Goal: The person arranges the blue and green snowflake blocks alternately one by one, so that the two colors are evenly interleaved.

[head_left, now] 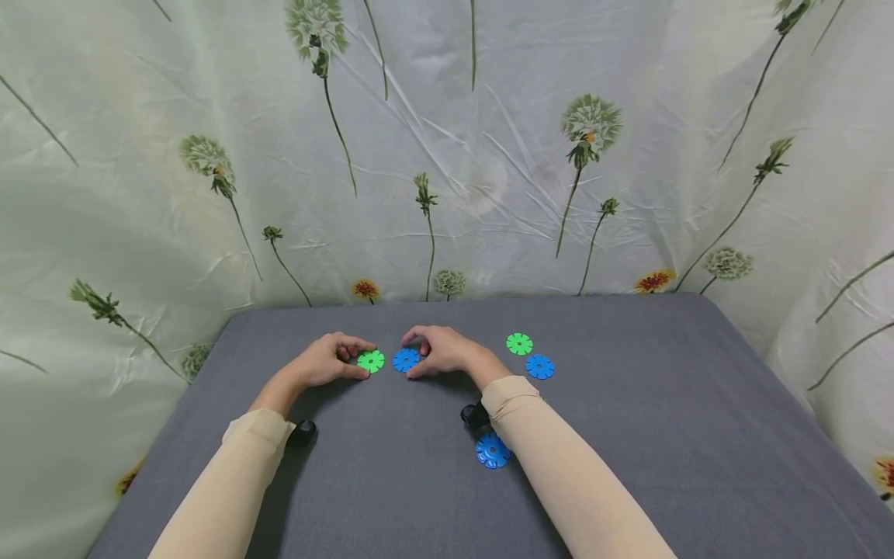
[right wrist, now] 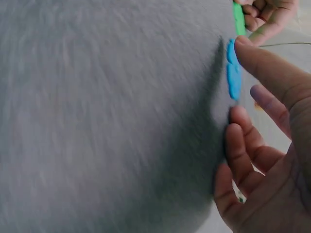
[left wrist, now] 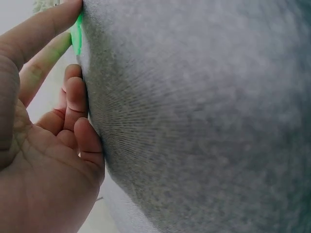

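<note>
Near the back of the grey table, my left hand (head_left: 328, 362) has its thumb and forefinger at opposite edges of a green notched plastic disc (head_left: 371, 360). That disc shows edge-on as a thin green strip (left wrist: 76, 36) in the left wrist view. Just right of it lies a blue notched disc (head_left: 406, 359), spanned by the thumb and forefinger of my right hand (head_left: 441, 349). In the right wrist view the thumb meets one end of the blue disc (right wrist: 234, 73); its other fingers curl beside the cloth. A small gap separates the two discs.
Another green disc (head_left: 520, 344) and blue disc (head_left: 540, 366) lie right of my right hand. Closer in, several blue discs (head_left: 493, 450) seem stacked, partly behind my right forearm. A sliver of green shows at the sleeve. A flowered curtain (head_left: 489, 155) hangs behind the table (head_left: 391, 481).
</note>
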Demonstrator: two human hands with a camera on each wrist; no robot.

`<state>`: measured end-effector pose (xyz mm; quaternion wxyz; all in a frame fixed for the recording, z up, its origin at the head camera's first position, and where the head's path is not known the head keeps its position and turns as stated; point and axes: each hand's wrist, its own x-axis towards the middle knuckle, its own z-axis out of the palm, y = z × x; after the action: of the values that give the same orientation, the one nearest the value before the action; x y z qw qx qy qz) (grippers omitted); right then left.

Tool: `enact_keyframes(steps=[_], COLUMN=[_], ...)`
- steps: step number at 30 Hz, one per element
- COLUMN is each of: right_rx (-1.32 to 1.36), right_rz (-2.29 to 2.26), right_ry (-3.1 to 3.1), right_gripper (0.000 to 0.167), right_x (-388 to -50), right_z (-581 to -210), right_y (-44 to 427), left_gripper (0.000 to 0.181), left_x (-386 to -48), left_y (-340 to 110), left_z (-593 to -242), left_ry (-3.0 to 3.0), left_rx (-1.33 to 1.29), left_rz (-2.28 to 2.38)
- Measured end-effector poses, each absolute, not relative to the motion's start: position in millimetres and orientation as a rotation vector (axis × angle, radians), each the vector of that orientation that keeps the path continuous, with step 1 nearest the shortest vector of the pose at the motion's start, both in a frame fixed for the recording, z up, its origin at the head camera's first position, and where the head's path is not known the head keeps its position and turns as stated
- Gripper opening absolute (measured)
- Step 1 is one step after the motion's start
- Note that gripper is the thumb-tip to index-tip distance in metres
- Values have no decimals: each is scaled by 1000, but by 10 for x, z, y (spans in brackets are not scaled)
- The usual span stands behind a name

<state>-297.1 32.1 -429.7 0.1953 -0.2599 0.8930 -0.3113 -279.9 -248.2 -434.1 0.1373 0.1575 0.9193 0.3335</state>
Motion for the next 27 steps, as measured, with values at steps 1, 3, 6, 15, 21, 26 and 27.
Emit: enact_keyframes(steps=[1, 3, 6, 15, 21, 26, 27], right_rx=[-735, -741, -732, -586, -484, -453, -447], right_rz=[-889, -910, -920, -903, -864, -832, -831], right_ry=[2489, 2474, 2491, 2577, 2624, 2647, 2649], right_gripper=[55, 55, 51, 45, 45, 48, 48], right_x=[-2975, -2986, -3009, -3098, -3118, -3096, -3088], right_z=[-4275, -4221, -4144, -4030, -4063, -4134, -4147], right_y=[351, 427, 580, 1212, 1607, 1863, 1903], left_gripper=[55, 57, 56, 53, 53, 52, 51], left_x=[-2794, -2788, -2784, -2846, -2901, -2919, -2922], left_y=[-2472, -2451, -2414, -2216, -2073, -1985, -1970], left_z=[-4333, -4322, -4315, -4328, -4336, -4347, -4351], left_ry=[2669, 2692, 2733, 2760, 2750, 2747, 2746], left_rx=[456, 452, 472, 495, 493, 463, 462], left_rz=[955, 938, 904, 865, 800, 780, 779])
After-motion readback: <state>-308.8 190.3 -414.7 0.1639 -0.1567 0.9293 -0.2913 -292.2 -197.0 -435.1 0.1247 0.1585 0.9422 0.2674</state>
